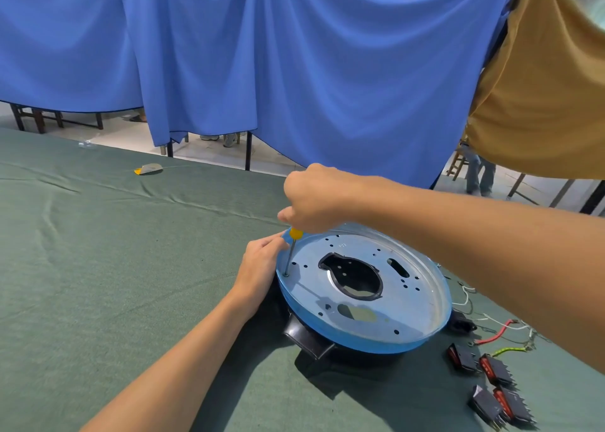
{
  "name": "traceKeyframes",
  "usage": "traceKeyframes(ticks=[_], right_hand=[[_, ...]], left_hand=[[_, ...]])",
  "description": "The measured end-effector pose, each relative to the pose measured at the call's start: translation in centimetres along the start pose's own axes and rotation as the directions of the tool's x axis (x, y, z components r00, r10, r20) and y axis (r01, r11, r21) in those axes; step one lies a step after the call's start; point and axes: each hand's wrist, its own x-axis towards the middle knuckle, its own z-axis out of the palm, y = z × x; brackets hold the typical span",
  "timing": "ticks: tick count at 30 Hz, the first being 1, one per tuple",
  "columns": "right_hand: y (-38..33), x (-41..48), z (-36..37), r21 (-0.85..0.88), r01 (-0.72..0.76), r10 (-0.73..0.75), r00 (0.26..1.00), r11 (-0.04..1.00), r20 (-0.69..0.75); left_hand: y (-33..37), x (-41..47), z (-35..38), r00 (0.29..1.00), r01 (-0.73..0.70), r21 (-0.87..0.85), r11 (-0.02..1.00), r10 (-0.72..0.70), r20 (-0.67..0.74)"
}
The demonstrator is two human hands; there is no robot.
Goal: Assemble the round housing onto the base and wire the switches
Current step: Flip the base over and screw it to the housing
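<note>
A round metal housing [409, 307] with a blue-filmed rim and a dark central cut-out lies on a black base [304, 336] on the green cloth. My right hand [314, 199] is closed around a yellow-handled screwdriver [292, 248], held upright with its tip in a hole at the housing's left edge. My left hand [258, 267] rests against the housing's left rim, fingers touching the rim beside the screwdriver shaft. Several black rocker switches [494, 389] with red faces lie at the lower right, next to loose red, white and yellow-green wires [497, 333].
The table carries a green cloth [98, 267]. A small yellow and grey scrap [149, 169] lies far left near the table's back edge. Blue [294, 54] and tan [540, 104] sheets hang behind the table. A person's legs [478, 176] show under the sheets at the right.
</note>
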Motion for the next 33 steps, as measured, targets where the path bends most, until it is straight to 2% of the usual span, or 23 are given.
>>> traceKeyframes(ticks=[3,4,8,10,13,16,18,21,24,26,30,33], right_hand=[[0.1,0.0,-1.2,-0.033,0.037,-0.03,0.985,0.999,0.172],[0.2,0.0,-1.4,-0.03,0.054,-0.047,0.981,0.998,0.19],[0.2,-0.2,-1.0,-0.105,0.125,-0.121,0.992,0.987,0.047],[-0.1,-0.1,-0.8,-0.142,0.084,-0.074,0.994,0.986,0.075],[0.0,0.4,-1.1,-0.027,-0.029,0.035,0.976,0.999,0.213],[0.3,0.3,-1.7,0.032,0.008,-0.017,0.963,0.999,0.269],[0.2,0.1,-1.7,-0.036,0.08,-0.069,0.967,0.996,0.244],[0.0,0.0,-0.9,-0.154,0.193,-0.181,0.979,0.969,0.091],[-0.3,0.0,-0.5,-0.119,0.228,-0.23,0.973,0.966,-0.002],[-0.6,0.1,-0.4,-0.103,0.203,-0.207,0.978,0.974,-0.033],[-0.9,0.7,-0.4,-0.179,0.113,-0.104,0.993,0.977,0.059],[-0.3,0.6,-1.1,-0.058,0.073,-0.062,0.982,0.996,0.176]], left_hand=[[0.3,-0.1,0.1,1.0,0.025,-0.004,1.0,-0.025,-0.01],[0.4,-0.2,0.1,1.0,0.029,-0.005,1.0,-0.029,-0.011],[0.5,-0.2,0.2,0.999,0.035,-0.007,0.999,-0.036,-0.02],[0.4,-0.2,0.1,0.999,0.035,-0.007,0.999,-0.035,-0.036],[0.3,-0.1,0.1,0.998,0.039,0.002,0.999,-0.039,-0.043],[0.5,-0.3,0.1,0.999,0.04,0.004,0.999,-0.04,-0.035],[0.7,-0.5,0.2,0.999,0.031,0.0,1.0,-0.031,-0.026],[0.4,-0.3,0.0,0.999,0.03,0.02,0.999,-0.03,-0.027],[0.0,-0.1,-0.1,1.0,0.011,0.051,0.999,-0.009,-0.022],[-0.1,0.0,0.0,1.0,0.009,0.05,0.999,-0.008,-0.028],[0.1,-0.1,0.1,0.999,0.032,0.038,0.999,-0.031,-0.025],[0.3,-0.2,0.1,0.999,0.034,0.012,0.999,-0.034,-0.024]])
